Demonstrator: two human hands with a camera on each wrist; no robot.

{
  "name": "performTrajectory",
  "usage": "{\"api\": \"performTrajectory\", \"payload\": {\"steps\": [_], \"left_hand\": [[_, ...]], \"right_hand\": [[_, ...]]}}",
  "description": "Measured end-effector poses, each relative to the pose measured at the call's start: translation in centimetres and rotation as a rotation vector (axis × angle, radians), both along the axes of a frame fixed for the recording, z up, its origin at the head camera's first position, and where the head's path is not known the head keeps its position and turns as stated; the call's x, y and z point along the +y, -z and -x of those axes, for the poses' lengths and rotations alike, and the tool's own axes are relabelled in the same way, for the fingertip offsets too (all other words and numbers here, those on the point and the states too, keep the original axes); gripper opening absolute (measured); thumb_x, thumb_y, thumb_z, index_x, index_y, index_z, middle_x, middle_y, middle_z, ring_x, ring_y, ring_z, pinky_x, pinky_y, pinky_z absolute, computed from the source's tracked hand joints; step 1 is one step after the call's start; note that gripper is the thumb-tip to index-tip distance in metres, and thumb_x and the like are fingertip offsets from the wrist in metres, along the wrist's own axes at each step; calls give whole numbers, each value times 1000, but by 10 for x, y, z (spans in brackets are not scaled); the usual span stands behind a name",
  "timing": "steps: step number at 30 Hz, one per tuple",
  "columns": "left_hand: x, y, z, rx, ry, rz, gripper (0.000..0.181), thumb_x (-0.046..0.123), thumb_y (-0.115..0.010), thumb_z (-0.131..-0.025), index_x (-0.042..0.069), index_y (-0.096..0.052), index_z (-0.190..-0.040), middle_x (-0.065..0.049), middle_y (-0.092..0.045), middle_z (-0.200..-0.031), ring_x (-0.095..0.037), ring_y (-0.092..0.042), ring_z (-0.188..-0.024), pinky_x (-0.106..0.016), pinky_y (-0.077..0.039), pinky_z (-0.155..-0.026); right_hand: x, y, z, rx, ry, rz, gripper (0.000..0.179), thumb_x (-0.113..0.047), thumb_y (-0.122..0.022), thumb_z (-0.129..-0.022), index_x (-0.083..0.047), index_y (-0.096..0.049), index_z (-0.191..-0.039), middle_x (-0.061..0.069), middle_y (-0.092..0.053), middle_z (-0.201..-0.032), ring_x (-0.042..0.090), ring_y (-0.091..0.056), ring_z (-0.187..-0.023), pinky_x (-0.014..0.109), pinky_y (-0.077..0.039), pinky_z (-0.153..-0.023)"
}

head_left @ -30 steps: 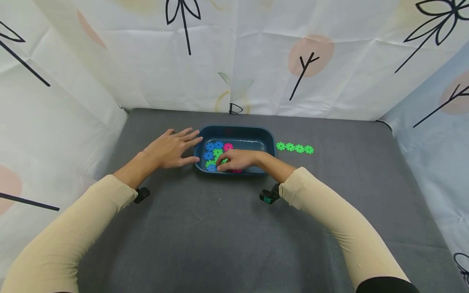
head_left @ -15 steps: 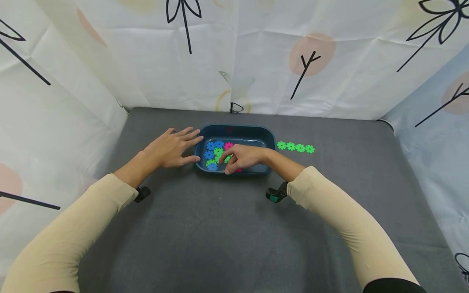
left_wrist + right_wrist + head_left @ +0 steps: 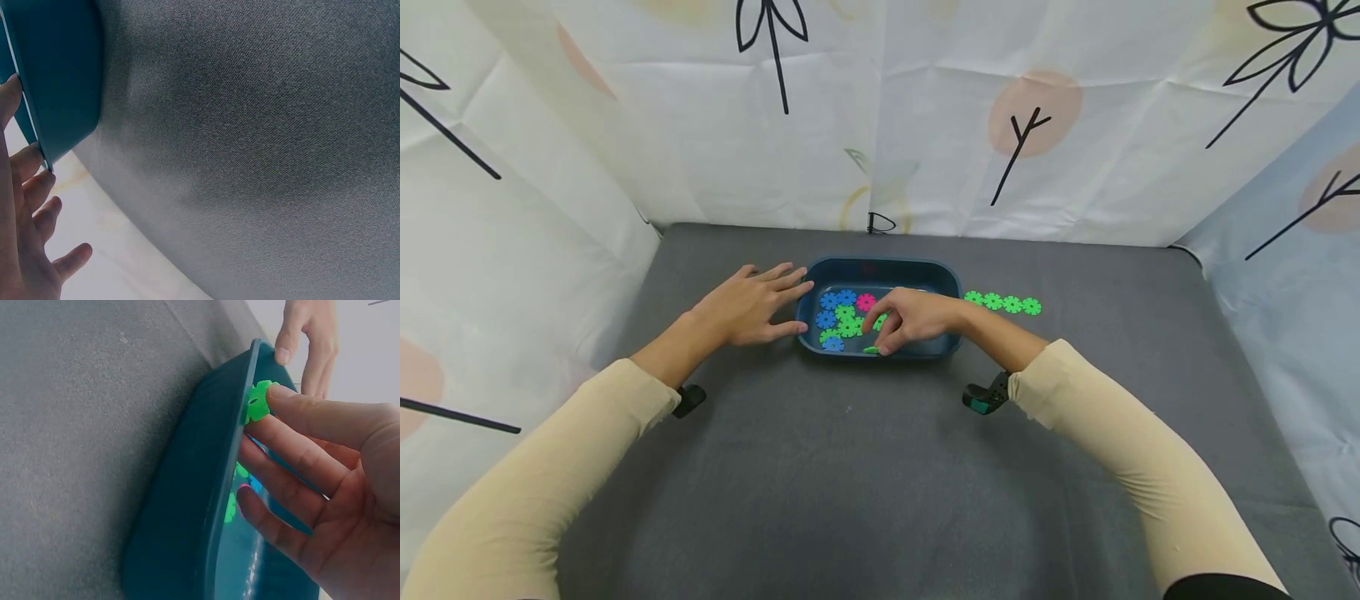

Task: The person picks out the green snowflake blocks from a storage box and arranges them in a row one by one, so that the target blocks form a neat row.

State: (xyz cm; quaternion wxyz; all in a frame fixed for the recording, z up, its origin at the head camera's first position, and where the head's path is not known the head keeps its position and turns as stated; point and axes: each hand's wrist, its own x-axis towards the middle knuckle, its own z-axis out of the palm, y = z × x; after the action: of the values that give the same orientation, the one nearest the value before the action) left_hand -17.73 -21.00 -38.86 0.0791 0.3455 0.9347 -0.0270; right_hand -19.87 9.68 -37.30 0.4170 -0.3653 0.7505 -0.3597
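Note:
A dark blue-green plastic tray point(image 3: 913, 270) holds several flat flower-shaped plastic discs: blue ones point(image 3: 825, 319), green ones point(image 3: 850, 325) and a pink one point(image 3: 866, 302). Over its near side, my right hand point(image 3: 921, 317) pinches a green flower-shaped disc point(image 3: 257, 402) between thumb and index finger, with the other fingers loosely bent. In the head view that disc shows almost edge-on near the front rim. My left hand point(image 3: 752, 305) is spread at the tray's left end, and in the left wrist view its fingertips point(image 3: 27, 159) lie along the rim.
To the right of the tray, a straight row of green discs point(image 3: 1012, 305) lies on the grey cloth-covered table point(image 3: 850, 483). Patterned white fabric point(image 3: 925, 125) hangs behind the table and along both sides.
My right hand has drawn back from the discs toward the right and lifted, and a green disc now shows in its pinch. The left hand stays at the tray's end.

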Motion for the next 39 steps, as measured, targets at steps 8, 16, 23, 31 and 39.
{"api": "performTrajectory", "payload": {"steps": [8,16,23,31,39], "left_hand": [[0,0,-1,0,-1,2,75,58,-52,-97,10,-39,-154,-14,-30,-161,-34,-26,-148,-63,-30,-109],[0,0,-1,-1,-2,0,75,57,-52,-98,10,-39,-154,-14,-30,-161,-35,-26,-148,-63,-30,-110],[0,-2,-1,-7,-4,-2,75,57,-53,-97,10,-39,-154,-14,-30,-160,-35,-26,-148,-63,-29,-110],[0,-1,0,1,1,-5,74,57,-53,-97,10,-40,-154,-14,-31,-160,-35,-27,-148,-63,-30,-109],[0,0,0,-2,-5,0,75,58,-53,-97,11,-39,-154,-14,-30,-161,-34,-26,-148,-63,-30,-109]], "right_hand": [[14,-4,-1,68,45,17,36,-7,-71,-92,7,-63,-124,5,-76,-90,17,-71,-91,35,-53,-85],[32,-7,1,98,106,11,35,-7,-71,-91,7,-64,-123,9,-76,-89,18,-71,-93,39,-53,-89],[55,-9,2,100,158,4,30,-6,-71,-92,4,-66,-120,8,-76,-87,20,-71,-90,36,-51,-86],[95,-14,7,120,286,2,33,-9,-72,-92,5,-65,-121,9,-76,-90,20,-70,-92,31,-49,-83],[140,-12,10,255,585,-2,34,-15,-72,-93,4,-66,-120,12,-76,-90,23,-71,-90,30,-51,-76]]}}
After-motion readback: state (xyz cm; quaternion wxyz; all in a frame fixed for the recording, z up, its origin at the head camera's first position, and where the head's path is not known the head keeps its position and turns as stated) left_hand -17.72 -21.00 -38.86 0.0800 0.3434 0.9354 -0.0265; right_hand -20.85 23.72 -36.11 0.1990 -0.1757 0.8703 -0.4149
